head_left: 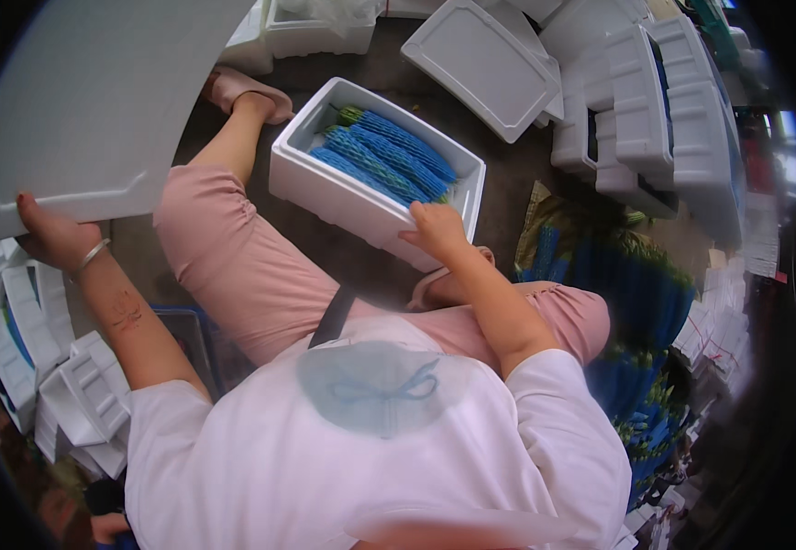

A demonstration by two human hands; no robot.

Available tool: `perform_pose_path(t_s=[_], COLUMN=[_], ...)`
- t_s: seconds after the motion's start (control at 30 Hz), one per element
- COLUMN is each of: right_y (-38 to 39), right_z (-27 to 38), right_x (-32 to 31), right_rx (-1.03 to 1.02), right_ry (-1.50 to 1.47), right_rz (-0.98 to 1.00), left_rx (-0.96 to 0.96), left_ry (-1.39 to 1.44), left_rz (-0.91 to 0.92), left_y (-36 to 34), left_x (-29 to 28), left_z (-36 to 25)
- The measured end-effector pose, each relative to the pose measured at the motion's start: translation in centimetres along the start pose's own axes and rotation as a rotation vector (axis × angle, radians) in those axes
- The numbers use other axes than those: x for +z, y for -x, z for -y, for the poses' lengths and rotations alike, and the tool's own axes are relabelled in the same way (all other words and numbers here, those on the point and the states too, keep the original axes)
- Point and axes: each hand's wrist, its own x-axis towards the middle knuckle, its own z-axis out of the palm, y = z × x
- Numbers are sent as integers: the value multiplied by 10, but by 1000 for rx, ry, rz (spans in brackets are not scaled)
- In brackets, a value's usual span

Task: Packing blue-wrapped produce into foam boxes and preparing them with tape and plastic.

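A white foam box (361,213) stands on the floor between my legs. Several long bundles wrapped in blue netting (384,156) lie in it side by side, with green tips showing at the far left end. My right hand (438,229) is closed over the box's near rim, close to its right corner. Off to the left, my left hand (54,234) grips the lower edge of a large white foam lid (86,110), which is held up and tilted. Part of that hand is hidden behind the lid, which is apart from the box.
Another foam lid (480,64) lies beyond the box at the right. Stacked foam boxes (641,119) rise at the far right, and more white foam boxes (86,390) are piled at my left. Many blue-netted bundles (627,302) lie beside my right knee.
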Motion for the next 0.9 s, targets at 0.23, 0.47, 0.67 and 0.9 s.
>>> perform_pose_path(t_s=[0.23, 0.47, 0.67, 0.9], right_y=[22, 37, 50, 56], right_z=[-60, -109, -74, -82], right_x=[13, -21, 57, 90], right_rx=[560, 1128, 1075, 1053], right_ry=[-558, -1740, -622, -1005], right_rz=[439, -378, -275, -441], left_rx=[-693, -976, -428, -671], left_ry=[81, -440, -1129, -800], left_rz=[992, 1315, 1569, 1493], left_y=[64, 167, 200, 205], left_x=[111, 107, 52, 71], left_z=[92, 211, 268, 255])
